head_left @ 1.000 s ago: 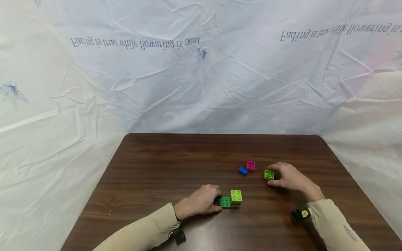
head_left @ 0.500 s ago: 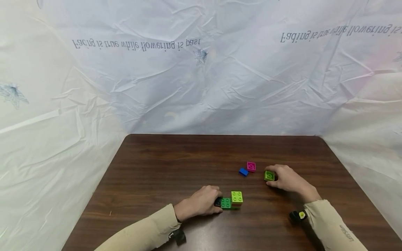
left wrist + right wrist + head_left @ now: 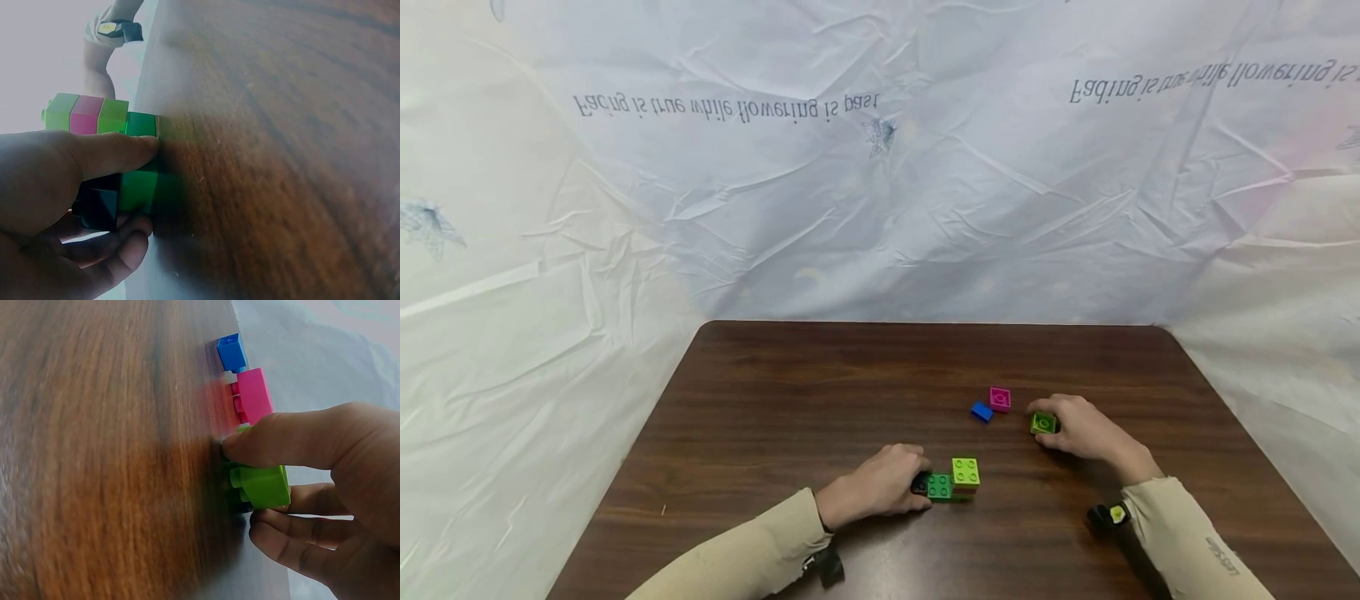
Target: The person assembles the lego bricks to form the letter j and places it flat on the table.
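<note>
My left hand (image 3: pixel 880 482) grips the left end of a toy brick assembly on the table. That assembly has a green base brick (image 3: pixel 938 486), a black brick (image 3: pixel 100 209) at the gripped end, and a stack at the other end topped by a lime brick (image 3: pixel 966 472). A pink layer (image 3: pixel 86 114) shows within the stack in the left wrist view. Over to the right, my right hand (image 3: pixel 1084 425) pinches a loose lime green brick (image 3: pixel 1042 423) between thumb and fingers. This brick is upside down, its hollow side up and its studs (image 3: pixel 236 478) toward the table.
An upturned pink brick (image 3: pixel 1000 399) and a small blue brick (image 3: pixel 981 412) lie close together, left of my right hand. The brown wooden table (image 3: pixel 820 367) ends at the back against a hanging white printed sheet (image 3: pixel 850 208).
The fingers of my right hand have come in around the loose lime brick, which has shifted very slightly. My left hand keeps its grip on the assembly in the same place.
</note>
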Demonstrator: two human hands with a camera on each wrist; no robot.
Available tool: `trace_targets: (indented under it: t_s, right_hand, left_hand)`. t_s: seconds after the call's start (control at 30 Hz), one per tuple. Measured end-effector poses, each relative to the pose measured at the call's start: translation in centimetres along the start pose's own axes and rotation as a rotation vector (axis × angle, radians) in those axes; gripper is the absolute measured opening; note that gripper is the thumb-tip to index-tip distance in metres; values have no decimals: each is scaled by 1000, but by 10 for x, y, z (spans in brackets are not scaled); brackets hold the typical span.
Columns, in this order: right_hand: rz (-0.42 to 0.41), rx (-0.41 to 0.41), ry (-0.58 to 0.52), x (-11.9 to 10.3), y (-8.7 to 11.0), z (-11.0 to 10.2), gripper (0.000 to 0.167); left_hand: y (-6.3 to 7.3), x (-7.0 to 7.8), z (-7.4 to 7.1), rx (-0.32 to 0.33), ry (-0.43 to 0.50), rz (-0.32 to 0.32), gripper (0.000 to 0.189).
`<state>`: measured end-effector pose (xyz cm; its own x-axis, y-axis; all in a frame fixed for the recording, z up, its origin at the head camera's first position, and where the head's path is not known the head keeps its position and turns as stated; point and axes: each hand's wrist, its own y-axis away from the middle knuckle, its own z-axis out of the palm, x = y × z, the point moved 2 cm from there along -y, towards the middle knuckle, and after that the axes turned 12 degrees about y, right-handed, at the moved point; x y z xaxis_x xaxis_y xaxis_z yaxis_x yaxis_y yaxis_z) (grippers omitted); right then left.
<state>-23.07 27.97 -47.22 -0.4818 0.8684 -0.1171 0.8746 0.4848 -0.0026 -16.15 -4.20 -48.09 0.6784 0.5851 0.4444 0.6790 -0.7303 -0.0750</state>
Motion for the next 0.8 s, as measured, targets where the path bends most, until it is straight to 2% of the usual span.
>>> trace_targets:
  t_s: [0.5,0.8]
  right_hand:
    - [23,94,-17,-2,2,-7,35]
    - [-11,115,-34,-10,4,-11,33]
  left_hand:
    - [1,-1,1,1,0,-13,30]
    - [1,-1,0,2,0,-6,28]
